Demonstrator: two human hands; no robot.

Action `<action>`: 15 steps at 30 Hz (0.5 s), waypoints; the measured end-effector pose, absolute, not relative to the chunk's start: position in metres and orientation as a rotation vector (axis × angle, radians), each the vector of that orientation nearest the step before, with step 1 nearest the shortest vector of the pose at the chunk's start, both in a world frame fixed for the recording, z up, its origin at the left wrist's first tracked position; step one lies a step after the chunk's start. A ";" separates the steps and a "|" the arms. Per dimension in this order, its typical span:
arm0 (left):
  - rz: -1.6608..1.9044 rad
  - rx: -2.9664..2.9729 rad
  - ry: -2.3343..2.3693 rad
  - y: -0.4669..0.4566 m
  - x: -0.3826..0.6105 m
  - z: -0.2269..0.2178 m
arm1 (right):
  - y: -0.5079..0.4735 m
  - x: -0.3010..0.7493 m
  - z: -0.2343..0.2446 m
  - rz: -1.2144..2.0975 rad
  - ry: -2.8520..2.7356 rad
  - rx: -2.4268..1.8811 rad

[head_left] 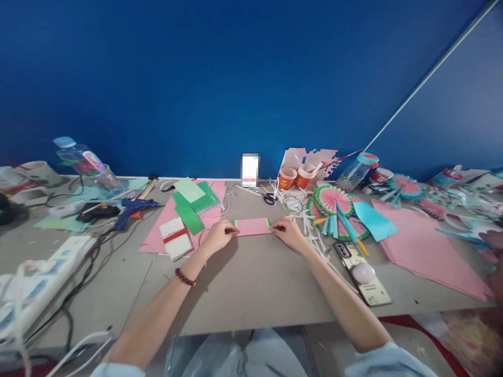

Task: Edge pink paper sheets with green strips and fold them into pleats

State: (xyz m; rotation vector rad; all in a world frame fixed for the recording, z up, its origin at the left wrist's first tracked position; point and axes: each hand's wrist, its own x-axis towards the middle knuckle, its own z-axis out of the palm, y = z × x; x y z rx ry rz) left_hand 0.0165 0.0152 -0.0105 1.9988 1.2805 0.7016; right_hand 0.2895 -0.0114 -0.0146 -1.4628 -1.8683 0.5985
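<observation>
The pink paper strip (253, 226) lies flat on the grey table (251, 283) straight in front of you, its short ends edged in green and white, and you pinch it at both ends.

Far to your left a white power strip (47, 272) trails its cables. Nearer the wall a clear plastic bottle (84, 163) lies tilted, and a blue glue gun (131, 208) rests just right of it. Next comes a pink sheet bearing a stack of green paper (196, 201) and a white card with a red band (175, 236).

Your left hand (218, 235) is closed on the strip's left end, thumb and fingers pressing it; a dark bead bracelet (184, 277) sits on that wrist. Your right hand (288, 233) grips the right end the same way.

Behind the strip, black-handled scissors (269, 198) lie near two red paper cups (295, 178). To your right sit folded paper fans (334, 207), a phone (361, 272) just beside your right forearm, and large pink sheets (428, 251).
</observation>
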 end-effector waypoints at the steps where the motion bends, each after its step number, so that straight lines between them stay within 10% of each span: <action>1: 0.696 1.994 1.283 0.015 0.017 -0.011 | -0.011 0.290 -0.015 0.602 -1.868 -1.464; 15: 0.747 2.004 1.225 0.013 0.016 -0.014 | -0.011 0.289 -0.015 0.600 -1.868 -1.478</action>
